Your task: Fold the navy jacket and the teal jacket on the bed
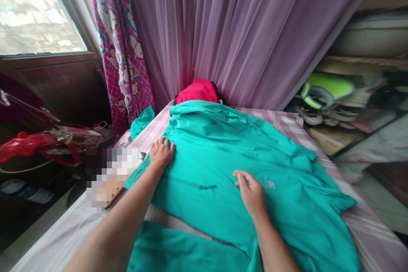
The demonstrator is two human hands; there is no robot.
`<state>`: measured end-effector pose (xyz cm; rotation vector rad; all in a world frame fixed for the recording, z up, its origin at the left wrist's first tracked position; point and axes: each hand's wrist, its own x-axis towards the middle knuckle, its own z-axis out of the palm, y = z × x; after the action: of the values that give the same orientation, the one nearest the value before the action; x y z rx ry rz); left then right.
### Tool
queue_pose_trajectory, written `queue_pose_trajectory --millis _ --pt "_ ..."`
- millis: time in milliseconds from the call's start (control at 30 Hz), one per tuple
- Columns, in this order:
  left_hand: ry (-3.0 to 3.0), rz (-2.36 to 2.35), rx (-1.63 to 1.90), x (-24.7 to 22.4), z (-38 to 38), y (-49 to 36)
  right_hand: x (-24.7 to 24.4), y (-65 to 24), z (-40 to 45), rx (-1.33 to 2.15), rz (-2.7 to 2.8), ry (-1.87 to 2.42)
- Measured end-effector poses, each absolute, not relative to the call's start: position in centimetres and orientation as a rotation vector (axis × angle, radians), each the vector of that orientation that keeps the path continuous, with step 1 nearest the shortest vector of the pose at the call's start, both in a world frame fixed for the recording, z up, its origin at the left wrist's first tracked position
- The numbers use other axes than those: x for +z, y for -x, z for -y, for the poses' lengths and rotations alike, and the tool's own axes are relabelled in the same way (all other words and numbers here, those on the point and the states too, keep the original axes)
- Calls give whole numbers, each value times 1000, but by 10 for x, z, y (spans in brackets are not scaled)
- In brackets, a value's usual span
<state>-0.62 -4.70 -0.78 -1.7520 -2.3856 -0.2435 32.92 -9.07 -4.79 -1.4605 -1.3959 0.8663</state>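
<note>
left hand: left hand palm down, fingers spread, flat on the garment's left edge; gripping nothing that i can see.
right hand: right hand over the middle of the garment, fingers curled, thumb close to the forefinger. can't tell if cloth is pinched.
garment: teal garment lies across the bed, in front of the person, under both hands.
done: main panel spread wide and mostly flat, dark print and white logo facing up. smoothing looks partway along, my read.
not done: far end bunched into ridges, right side rumpled with creases running to the edge, no neat fold visible.
near strip: lower teal strip lies apart from the main panel over part of its length, sheet showing in the gap. sleeve or other part, can't tell.
far left: small teal piece by the bed edge; can't tell if it's joined to the rest.
behind: red bundle just beyond the far end, purple curtain behind that.
right side: shoes on a rack, off the bed.
</note>
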Motion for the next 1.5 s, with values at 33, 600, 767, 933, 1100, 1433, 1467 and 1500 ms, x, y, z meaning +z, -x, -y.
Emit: queue_pose_trajectory --millis 33,600,767,933,1100,1433,1467,1500 --pt "1766 2392 -245 -9 47 7 -48 -329 90 874 1403 1457" --pt "1910 2418 -208 -15 39 14 -18 -337 43 181 2229 1746" --pt "1891 2439 -234 -15 40 13 -14 -340 -15 187 2282 2052" --pt "1889 2428 -237 -15 39 14 -17 -335 -49 176 2104 2205" --pt "1889 2419 -241 -15 39 14 -11 -334 -45 153 2122 2155" --pt "1901 2441 -195 -14 38 16 -8 -392 -40 226 1921 2391" --pt "1900 2449 -192 -14 38 16 -5 -393 -40 227 1926 2396" --pt "1897 2455 -192 -14 38 16 -3 -393 -39 210 1935 2395"
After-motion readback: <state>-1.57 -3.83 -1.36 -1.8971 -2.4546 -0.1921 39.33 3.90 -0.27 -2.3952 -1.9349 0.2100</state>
